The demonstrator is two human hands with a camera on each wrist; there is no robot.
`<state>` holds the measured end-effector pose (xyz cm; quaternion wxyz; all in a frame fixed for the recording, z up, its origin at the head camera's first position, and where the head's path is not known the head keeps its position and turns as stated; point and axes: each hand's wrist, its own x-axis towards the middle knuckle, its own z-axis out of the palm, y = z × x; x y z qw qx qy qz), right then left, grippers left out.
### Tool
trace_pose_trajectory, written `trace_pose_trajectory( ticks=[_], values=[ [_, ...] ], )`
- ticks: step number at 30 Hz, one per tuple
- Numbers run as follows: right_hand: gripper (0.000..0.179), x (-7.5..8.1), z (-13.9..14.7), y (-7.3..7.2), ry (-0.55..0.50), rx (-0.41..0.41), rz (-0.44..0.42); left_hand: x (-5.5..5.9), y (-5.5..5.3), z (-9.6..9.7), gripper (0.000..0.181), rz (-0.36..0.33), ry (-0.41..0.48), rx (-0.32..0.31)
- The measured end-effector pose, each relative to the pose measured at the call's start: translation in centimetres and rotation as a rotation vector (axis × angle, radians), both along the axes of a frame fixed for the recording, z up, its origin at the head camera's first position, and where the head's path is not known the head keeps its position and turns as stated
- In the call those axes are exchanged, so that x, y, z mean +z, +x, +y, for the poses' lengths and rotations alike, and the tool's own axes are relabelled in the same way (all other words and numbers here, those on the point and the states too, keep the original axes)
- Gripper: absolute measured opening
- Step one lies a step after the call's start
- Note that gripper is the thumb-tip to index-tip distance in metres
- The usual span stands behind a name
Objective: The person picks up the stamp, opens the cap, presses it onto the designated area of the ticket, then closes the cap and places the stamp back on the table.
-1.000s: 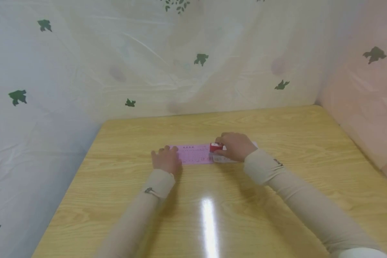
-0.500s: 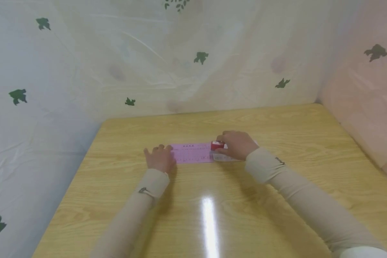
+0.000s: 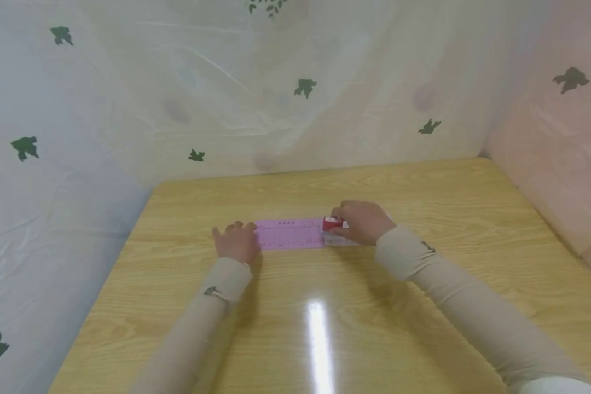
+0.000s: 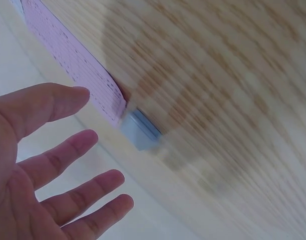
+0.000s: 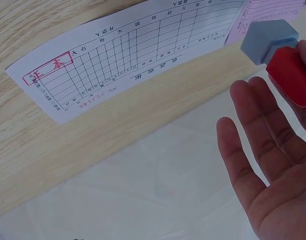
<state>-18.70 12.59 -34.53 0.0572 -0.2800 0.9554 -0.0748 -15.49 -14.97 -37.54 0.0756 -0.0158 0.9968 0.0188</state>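
In the head view, my left hand point(image 3: 237, 242) is at the left end of a pink printed slip point(image 3: 288, 234). Its fingers are spread and hold nothing in the left wrist view, where a small blue-grey block point(image 4: 141, 131) lies by the end of the slip, just beyond the fingertips. My right hand point(image 3: 366, 221) pinches a stamp with a red handle point(image 5: 289, 72) and a grey block-shaped end point(image 5: 268, 40). Under that hand runs a white receipt form point(image 5: 142, 55) with a red boxed mark at one end, adjoining the pink slip. Whether the stamp touches paper, I cannot tell.
The slips lie on a wood-grain table point(image 3: 177, 306), nearer its back edge. Pale curtains point(image 3: 236, 98) with dark green bird shapes hang behind and at both sides. A bright light reflection streaks the table between my forearms.
My left hand has slid leftward, baring more of the pink slip's left end; the slip has shifted slightly left at most. My right hand keeps the red stamp in nearly the same place.
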Motion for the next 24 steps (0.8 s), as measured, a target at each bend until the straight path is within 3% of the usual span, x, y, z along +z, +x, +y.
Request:
trace_pose_trajectory(
  ticks=[24],
  values=[
    [0.032,-0.3,0.3,0.1,0.022,-0.015,0.004,-0.5,-0.3,-1.6,0.053,-0.036,0.009,0.003]
  ],
)
